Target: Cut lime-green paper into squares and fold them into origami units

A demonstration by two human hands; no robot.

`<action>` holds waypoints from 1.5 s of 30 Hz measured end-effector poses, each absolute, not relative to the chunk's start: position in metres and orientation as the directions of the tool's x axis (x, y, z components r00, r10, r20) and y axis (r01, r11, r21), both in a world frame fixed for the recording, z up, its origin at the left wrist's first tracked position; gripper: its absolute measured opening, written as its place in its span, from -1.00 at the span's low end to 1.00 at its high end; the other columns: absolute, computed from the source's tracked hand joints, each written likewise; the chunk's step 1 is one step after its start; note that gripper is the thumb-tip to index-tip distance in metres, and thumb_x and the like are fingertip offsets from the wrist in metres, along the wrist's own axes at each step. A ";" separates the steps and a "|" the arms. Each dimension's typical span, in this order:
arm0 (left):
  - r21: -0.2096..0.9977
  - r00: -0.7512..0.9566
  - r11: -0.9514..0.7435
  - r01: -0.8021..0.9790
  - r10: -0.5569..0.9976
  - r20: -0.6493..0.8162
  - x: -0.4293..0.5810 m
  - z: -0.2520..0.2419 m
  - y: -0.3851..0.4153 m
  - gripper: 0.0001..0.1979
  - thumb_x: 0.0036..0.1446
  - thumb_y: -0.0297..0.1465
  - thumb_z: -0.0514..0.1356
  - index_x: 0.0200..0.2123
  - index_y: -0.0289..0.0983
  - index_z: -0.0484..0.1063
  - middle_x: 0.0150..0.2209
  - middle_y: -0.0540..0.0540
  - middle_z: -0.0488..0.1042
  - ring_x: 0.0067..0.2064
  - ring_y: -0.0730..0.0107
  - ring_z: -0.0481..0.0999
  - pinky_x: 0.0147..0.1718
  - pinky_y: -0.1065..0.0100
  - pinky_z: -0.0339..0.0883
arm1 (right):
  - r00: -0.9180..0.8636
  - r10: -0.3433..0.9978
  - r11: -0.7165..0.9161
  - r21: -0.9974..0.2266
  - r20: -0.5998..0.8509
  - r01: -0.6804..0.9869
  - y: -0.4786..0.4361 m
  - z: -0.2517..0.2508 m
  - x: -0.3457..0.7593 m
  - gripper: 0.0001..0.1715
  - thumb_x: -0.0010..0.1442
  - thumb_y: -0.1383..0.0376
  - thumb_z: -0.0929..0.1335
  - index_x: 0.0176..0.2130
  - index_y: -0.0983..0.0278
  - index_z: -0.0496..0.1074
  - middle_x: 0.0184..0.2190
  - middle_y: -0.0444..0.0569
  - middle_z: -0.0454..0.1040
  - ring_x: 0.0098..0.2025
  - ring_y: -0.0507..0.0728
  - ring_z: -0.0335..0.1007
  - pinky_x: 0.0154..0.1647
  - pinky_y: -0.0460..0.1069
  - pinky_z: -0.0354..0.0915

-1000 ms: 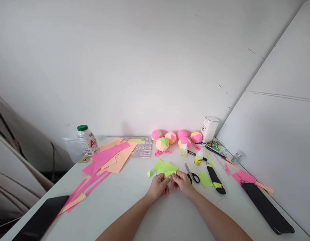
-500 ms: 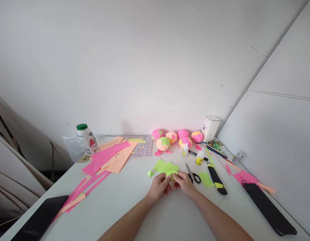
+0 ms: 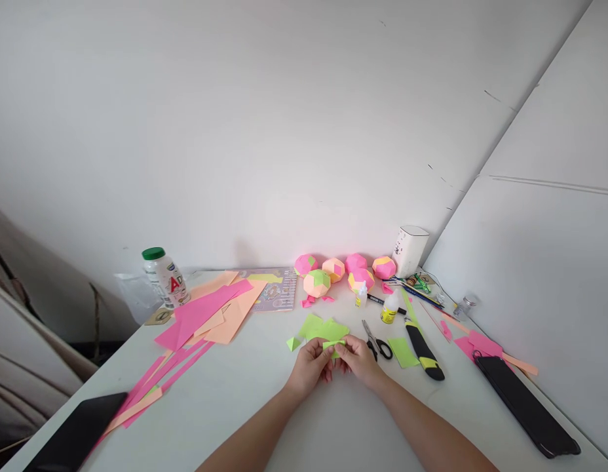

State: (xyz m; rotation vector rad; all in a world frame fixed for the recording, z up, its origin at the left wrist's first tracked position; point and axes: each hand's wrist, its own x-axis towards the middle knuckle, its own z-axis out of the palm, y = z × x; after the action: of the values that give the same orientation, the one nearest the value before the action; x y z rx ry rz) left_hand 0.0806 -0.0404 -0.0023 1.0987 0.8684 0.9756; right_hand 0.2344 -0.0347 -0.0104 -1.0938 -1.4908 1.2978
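Note:
Between my two hands is a small piece of light green paper [image 3: 333, 345], partly covered by the thumbs. My left hand [image 3: 308, 367] pinches its left side, and my right hand [image 3: 360, 362] pinches its right side. Just beyond the fingers lie flat green paper pieces [image 3: 326, 327]. A small folded green paper shape [image 3: 293, 343] rests to the left of them. Close to my right hand are black-handled scissors [image 3: 377, 342], their blades pointing away. A green paper square [image 3: 403, 353] lies right of the scissors.
Several faceted paper balls [image 3: 316, 283] stand by the wall. Glue bottles [image 3: 389, 309], a marker [image 3: 382, 303] and a utility knife [image 3: 424, 351] are to the right. Coloured sheets [image 3: 213, 314], a notebook [image 3: 279, 295] and a white bottle [image 3: 167, 278] occupy the left. Black phones [image 3: 527, 406] lie at both sides.
The green paper now looks narrower between my hands, its upper edge turned over under my thumbs. Both hands stay together in nearly the same place; the view has shifted slightly.

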 end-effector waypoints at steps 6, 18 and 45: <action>0.977 0.354 0.144 -0.156 0.932 -0.081 0.082 -0.005 -0.041 -0.52 -0.08 -0.01 0.24 -0.28 -0.26 0.25 -0.68 0.13 0.34 -0.70 0.48 0.33 -0.71 0.45 0.16 | -0.262 0.963 0.088 -0.993 0.067 0.072 -0.035 -0.011 0.234 -0.51 0.10 -0.12 0.30 -0.47 0.24 0.28 -0.67 -0.17 0.37 -0.67 0.03 0.23 -0.64 -0.07 0.17; 0.981 0.380 0.187 -0.048 0.912 -0.155 0.081 0.002 -0.041 -0.53 -0.10 0.04 0.21 -0.54 -0.22 0.14 -0.71 0.08 0.36 -0.72 0.48 0.33 -0.74 0.45 0.16 | -0.236 0.972 0.030 -0.999 0.020 0.040 -0.035 -0.008 0.233 -0.50 0.09 -0.13 0.30 -0.49 0.23 0.24 -0.68 -0.18 0.36 -0.68 0.02 0.22 -0.65 -0.08 0.12; 0.976 0.369 0.165 -0.141 0.924 -0.103 0.080 0.003 -0.042 -0.57 -0.03 -0.03 0.21 -0.51 -0.21 0.10 -0.74 0.14 0.29 -0.69 0.47 0.35 -0.72 0.47 0.16 | -0.303 0.953 0.027 -0.999 0.019 0.023 -0.040 0.002 0.232 -0.77 0.09 0.16 0.32 -0.46 0.28 0.33 -0.68 -0.18 0.41 -0.65 0.00 0.24 -0.60 -0.09 0.14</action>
State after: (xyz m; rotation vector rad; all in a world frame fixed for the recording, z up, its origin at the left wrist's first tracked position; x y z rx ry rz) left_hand 0.0799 -0.0424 0.0035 1.1407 0.8810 0.9181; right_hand 0.2321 -0.0404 0.0023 -1.0501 -1.4641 1.4010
